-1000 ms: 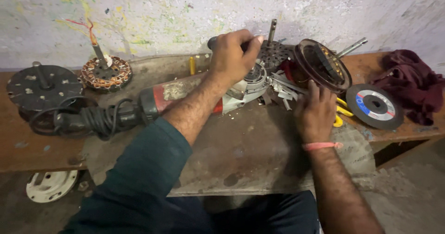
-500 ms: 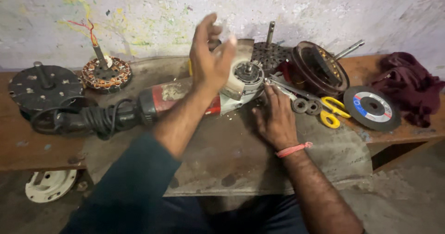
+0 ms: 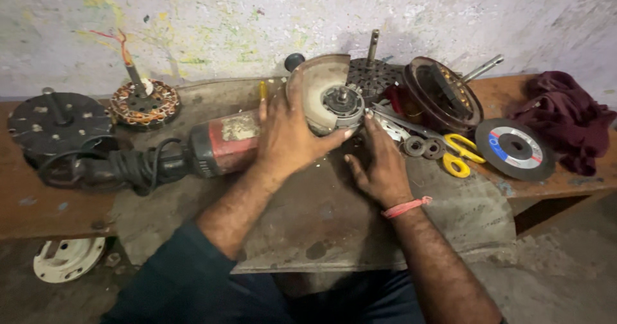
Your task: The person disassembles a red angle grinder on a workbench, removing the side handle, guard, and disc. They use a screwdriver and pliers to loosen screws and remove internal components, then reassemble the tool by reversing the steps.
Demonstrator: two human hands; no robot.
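Left sleeve (image 3: 183,279): dark teal, long, pushed up to the forearm.
Right arm: bare, no sleeve in view.
Right wrist: thin pink band (image 3: 405,206).
Hands: left hand (image 3: 289,134) and right hand (image 3: 380,163) were bare, ungloved.

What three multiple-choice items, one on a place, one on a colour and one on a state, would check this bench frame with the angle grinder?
1. Where does the cutting disc lie?
A. on the bench, right of the scissors
B. on the floor
C. mounted on the grinder

2. What colour are the handles of the scissors?
A. black
B. yellow
C. green

3. What is the left hand doing?
A. resting flat on the bench
B. holding the scissors
C. gripping the angle grinder

Answers:
1 A, it lies flat on the wood beside the scissors.
2 B, both loops are yellow.
3 C, the left hand wraps the grinder's body near the head, while the right hand is beside the spindle.
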